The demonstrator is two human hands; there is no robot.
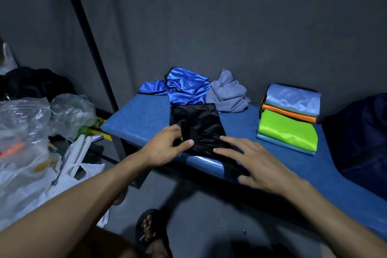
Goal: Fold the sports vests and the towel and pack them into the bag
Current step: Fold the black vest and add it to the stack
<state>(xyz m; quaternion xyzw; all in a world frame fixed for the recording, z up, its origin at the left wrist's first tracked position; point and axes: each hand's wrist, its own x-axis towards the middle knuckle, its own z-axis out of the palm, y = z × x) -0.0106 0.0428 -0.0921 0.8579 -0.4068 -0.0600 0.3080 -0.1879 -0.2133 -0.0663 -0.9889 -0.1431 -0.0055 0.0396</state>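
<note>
Now, bench: blue padded top, the landmark for all below.
Black vest: lies flat at the bench's near edge, one strap hanging over it.
Left hand: pinches the black vest's near left part, thumb on top.
Right hand: fingers straight, spread, pressing the black vest's near right part.
Blue vest: crumpled at the bench's back.
Towel: grey heap, just right of the blue vest.
Stack: folded vests, on the bench's right part.
Bag: dark, at the bench's right end.

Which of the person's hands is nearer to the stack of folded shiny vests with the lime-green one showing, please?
Right. The right hand lies just left of the stack of folded shiny vests; the left hand is farther left, pinching the black mesh vest.
</note>
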